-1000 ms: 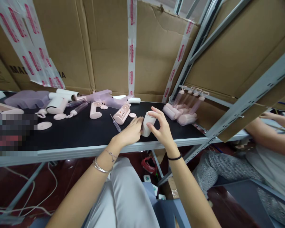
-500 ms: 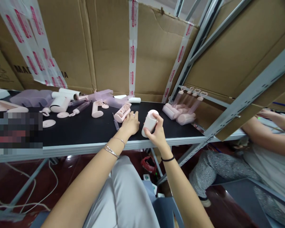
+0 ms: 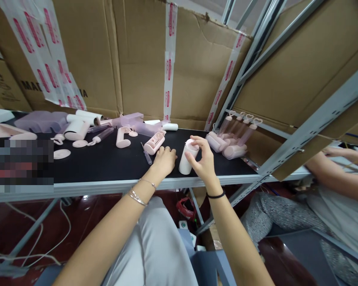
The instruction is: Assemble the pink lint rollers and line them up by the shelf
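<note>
My right hand (image 3: 203, 161) is wrapped round a white paper roll (image 3: 186, 159) with a pink cap, held upright on the black table top (image 3: 107, 163). My left hand (image 3: 164, 159) rests on the table just left of the roll, fingers curled, with nothing visible in it. A pink roller housing (image 3: 154, 143) and a small screwdriver (image 3: 146, 153) lie just beyond the left hand.
Several finished pink lint rollers (image 3: 230, 143) with heart handles lie at the table's right end. Loose pink handles, caps and white rolls (image 3: 77, 129) are scattered at the left. Cardboard sheets (image 3: 137, 59) stand behind. Another person's arm (image 3: 334, 174) shows at right.
My right hand tilted the roll and has set it upright again. My left hand drew back a little from the pink housing, now curled beside the roll.
</note>
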Motion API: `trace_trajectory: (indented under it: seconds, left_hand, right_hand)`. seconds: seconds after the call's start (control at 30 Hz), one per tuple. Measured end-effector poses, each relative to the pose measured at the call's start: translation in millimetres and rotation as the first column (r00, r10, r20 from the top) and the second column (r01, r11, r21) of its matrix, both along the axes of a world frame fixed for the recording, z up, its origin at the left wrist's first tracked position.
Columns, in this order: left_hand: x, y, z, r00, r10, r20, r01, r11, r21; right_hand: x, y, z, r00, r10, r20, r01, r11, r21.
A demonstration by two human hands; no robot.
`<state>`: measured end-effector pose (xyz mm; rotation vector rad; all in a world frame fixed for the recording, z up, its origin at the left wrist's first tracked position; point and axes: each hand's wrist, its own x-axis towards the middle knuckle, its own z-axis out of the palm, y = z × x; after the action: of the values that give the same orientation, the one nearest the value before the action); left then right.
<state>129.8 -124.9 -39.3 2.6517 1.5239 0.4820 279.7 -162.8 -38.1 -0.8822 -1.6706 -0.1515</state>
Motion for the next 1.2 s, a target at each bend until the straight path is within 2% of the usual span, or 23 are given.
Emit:
trace_trajectory:
  seconds: [0.1, 0.17, 0.27, 0.4, 0.47, 0.57, 0.67, 0.73, 0.83, 0.97, 1.07, 1.2]
  left_hand:
    - [-8.4, -7.1, -5.8, 0.982, -0.001, 0.187, 0.005, 1.000, -0.020]
    - [-13.7, -8.3, -9.3, 0.931, -0.011, 0.365, 0.032, 0.998, -0.053]
    - [-19.2, -6.0, -11.2, 0.797, -0.007, 0.603, 0.101, 0.987, -0.122]
    - [-21.6, -0.5, -13.4, 0.607, 0.062, 0.792, 0.153, 0.969, -0.193]
    - [-22.1, 1.5, -15.8, 0.473, 0.111, 0.874, 0.184, 0.958, -0.222]
    - [-23.9, 1.4, -16.7, 0.192, 0.219, 0.957, 0.248, 0.932, -0.263]
    - [-26.9, -2.1, -12.7, -0.075, 0.347, 0.935, 0.312, 0.899, -0.308]
    - [-28.7, -5.0, -9.0, -0.170, 0.417, 0.893, 0.365, 0.868, -0.336]
    - [-30.2, -8.4, -4.6, -0.257, 0.480, 0.839, 0.447, 0.829, -0.337]
    - [-31.4, -10.9, -1.3, -0.347, 0.526, 0.776, 0.563, 0.779, -0.277]
    - [-32.8, -11.5, 0.1, -0.372, 0.563, 0.738, 0.594, 0.755, -0.277]
    - [-36.3, -12.1, 1.5, -0.364, 0.573, 0.734, 0.668, 0.710, -0.224]
  right_hand:
    - [0.6, -2.7, 3.8, 0.997, -0.053, 0.054, 0.053, 0.998, -0.012]
    - [-0.9, -5.0, 4.7, 0.994, -0.067, 0.085, 0.071, 0.997, -0.045]
    - [-5.3, -7.5, 2.4, 0.993, -0.064, 0.096, 0.072, 0.994, -0.081]
    - [-9.6, -8.6, -12.2, 0.997, -0.071, 0.007, 0.072, 0.988, -0.139]
    - [-10.9, -8.1, -22.3, 0.995, -0.081, -0.056, 0.068, 0.976, -0.207]
    - [-17.9, -5.2, -32.5, 0.986, -0.053, -0.159, 0.011, 0.967, -0.253]
    - [-37.7, 1.1, -30.5, 0.920, 0.030, -0.391, -0.075, 0.992, -0.101]
    - [-56.5, 6.4, -23.9, 0.865, 0.073, -0.496, -0.075, 0.997, 0.017]
    - [-83.4, 15.5, -16.2, 0.868, 0.084, -0.490, -0.056, 0.996, 0.072]
    - [-101.8, 28.2, -23.9, 0.909, 0.065, -0.411, -0.081, 0.996, -0.022]
    - [-104.0, 34.6, -35.2, 0.919, 0.042, -0.393, -0.085, 0.992, -0.093]
    - [-103.5, 37.5, -41.3, 0.915, 0.015, -0.403, -0.053, 0.995, -0.082]
